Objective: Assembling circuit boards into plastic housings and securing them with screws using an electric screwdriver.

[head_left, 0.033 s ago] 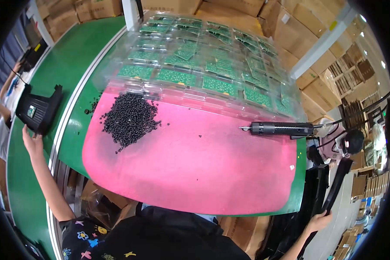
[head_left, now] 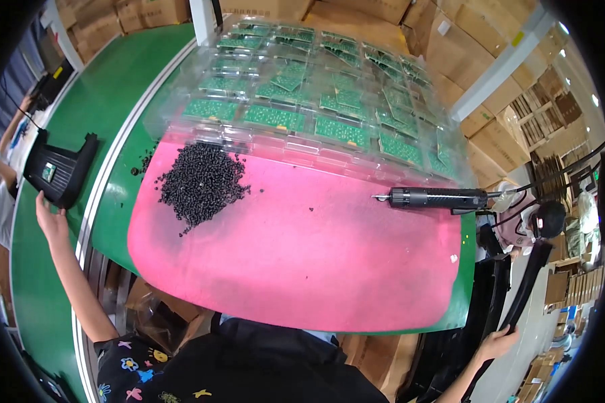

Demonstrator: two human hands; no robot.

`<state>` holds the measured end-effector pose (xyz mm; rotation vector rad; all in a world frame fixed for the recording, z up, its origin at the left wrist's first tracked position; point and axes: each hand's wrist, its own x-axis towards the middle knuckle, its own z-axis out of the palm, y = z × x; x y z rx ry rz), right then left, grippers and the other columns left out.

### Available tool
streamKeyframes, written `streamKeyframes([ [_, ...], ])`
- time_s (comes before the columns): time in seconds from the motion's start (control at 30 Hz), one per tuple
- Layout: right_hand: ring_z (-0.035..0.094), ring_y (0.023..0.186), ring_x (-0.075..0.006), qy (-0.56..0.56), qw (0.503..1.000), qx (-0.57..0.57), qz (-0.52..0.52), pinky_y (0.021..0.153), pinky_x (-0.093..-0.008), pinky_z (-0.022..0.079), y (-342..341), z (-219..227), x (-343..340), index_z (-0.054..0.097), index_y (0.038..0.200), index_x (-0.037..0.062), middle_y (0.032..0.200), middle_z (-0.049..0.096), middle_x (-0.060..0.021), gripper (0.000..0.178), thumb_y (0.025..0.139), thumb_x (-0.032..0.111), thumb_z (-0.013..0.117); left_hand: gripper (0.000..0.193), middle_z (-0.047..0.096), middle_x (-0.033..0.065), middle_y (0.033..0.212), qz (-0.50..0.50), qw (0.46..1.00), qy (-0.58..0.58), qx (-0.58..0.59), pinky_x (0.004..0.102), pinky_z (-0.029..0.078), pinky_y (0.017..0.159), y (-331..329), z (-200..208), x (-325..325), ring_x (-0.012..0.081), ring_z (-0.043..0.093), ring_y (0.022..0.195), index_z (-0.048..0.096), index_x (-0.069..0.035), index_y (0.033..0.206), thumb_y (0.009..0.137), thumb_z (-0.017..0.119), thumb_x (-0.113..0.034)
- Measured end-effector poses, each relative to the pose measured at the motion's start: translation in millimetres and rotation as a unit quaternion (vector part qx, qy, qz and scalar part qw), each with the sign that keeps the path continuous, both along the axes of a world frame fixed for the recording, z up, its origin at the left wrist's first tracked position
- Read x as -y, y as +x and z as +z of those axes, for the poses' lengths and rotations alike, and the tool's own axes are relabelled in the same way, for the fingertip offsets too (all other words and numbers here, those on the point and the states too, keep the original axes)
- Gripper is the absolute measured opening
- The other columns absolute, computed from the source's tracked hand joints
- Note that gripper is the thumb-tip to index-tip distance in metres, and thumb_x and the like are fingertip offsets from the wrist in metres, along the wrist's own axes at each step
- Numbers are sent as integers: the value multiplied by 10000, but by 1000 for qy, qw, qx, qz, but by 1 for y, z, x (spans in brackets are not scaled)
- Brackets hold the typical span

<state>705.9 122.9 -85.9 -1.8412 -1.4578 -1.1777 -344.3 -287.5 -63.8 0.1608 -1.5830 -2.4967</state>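
On the green conveyor at the left, my left hand (head_left: pixel 52 218) is closed on the near edge of a black ribbed plastic housing (head_left: pixel 60 171). A small green circuit board (head_left: pixel 49 172) shows inside that housing. Far right, below table height, my right hand (head_left: pixel 496 344) is closed round a long black plastic piece (head_left: pixel 528 285), held tilted beside a stack of black parts (head_left: pixel 487 295). A pink mat (head_left: pixel 302 262) lies between my arms. On it are a heap of small black screws (head_left: pixel 202 185) and a black electric screwdriver (head_left: pixel 437 199), its bit pointing left.
Clear plastic trays (head_left: pixel 296 144) of green circuit boards are stacked behind the mat. Cardboard boxes (head_left: pixel 487 60) stand beyond them. The screwdriver's cable (head_left: pixel 558 178) runs off to the right. Another person (head_left: pixel 517 225) is at the right, and a co-worker's arm (head_left: pixel 3 168) shows at far left.
The long black piece in my right hand has swung slightly to the right at its upper end. My left hand and the housing have hardly moved.
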Motion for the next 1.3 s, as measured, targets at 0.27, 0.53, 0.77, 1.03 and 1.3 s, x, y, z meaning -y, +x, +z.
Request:
streamKeyframes([
  [0.27,592,860,-367,-112,888,96,435,742,-443,485,-166,96,43,542,1185,-16,991,601,-190,308,884,-51,596,213,650,41,1059,-309,832,-310,-342,248,426,903,203,91,-173,117,580,1011,631,5,1113,975,523,-116],
  [0.53,606,695,-231,-392,632,172,646,558,-345,474,-333,107,67,608,914,73,863,623,-53,290,633,55,677,532,590,182,1060,-553,432,-409,-583,425,484,897,340,103,-289,351,582,1028,531,24,1225,827,720,-275],
  [0.77,602,731,-264,-407,581,63,702,625,-359,483,-425,144,16,604,978,52,898,629,-85,307,775,206,777,216,623,126,874,-570,408,-431,-568,441,537,728,343,60,-307,327,653,869,612,-17,912,838,688,-205],
  [1.03,560,1098,-332,-324,703,-64,630,929,-432,467,-599,107,-166,560,1167,50,1140,573,-172,327,880,192,624,182,613,118,913,-540,412,-379,-629,448,532,660,331,55,-309,316,663,849,587,-25,921,847,647,-180],
  [1.3,329,1372,-337,-367,817,49,442,1088,-516,329,-698,80,-234,527,1329,107,1467,378,-145,485,885,299,548,231,617,124,957,-567,398,-418,-588,463,539,659,319,55,-302,331,665,869,599,-29,1006,834,615,-182],
])
